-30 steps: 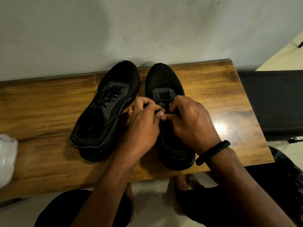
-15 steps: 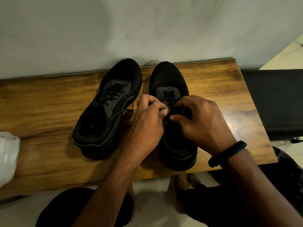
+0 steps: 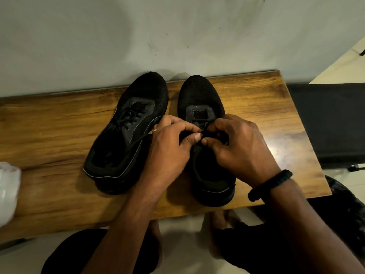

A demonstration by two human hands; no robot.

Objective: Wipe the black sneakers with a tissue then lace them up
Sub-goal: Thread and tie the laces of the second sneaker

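Two black sneakers stood side by side on the wooden worktop (image 3: 49, 125), toes at its back edge against the wall (image 3: 98, 36).

The laced sneaker (image 3: 126, 135) sat angled, its heel swung toward the worktop's left side. The second sneaker (image 3: 201, 95) stood just beside it, heel close to the front edge.

Both hands were over the second sneaker's throat. The left hand (image 3: 169, 147) had its fingers curled, thumb and forefinger pinching the black lace (image 3: 204, 133). The right hand (image 3: 239, 143) pinched the same lace, the two thumbs nearly touching. There was a ring (image 3: 154, 130) on the left hand and a black wristband (image 3: 270, 184) on the right wrist.

Bare wood ran wide to the left, up to a white object (image 3: 7, 190) cut off by the frame; what it was could not be told. A narrower strip of wood lay to the right before the worktop's edge, with a black surface (image 3: 325, 125) beyond it.
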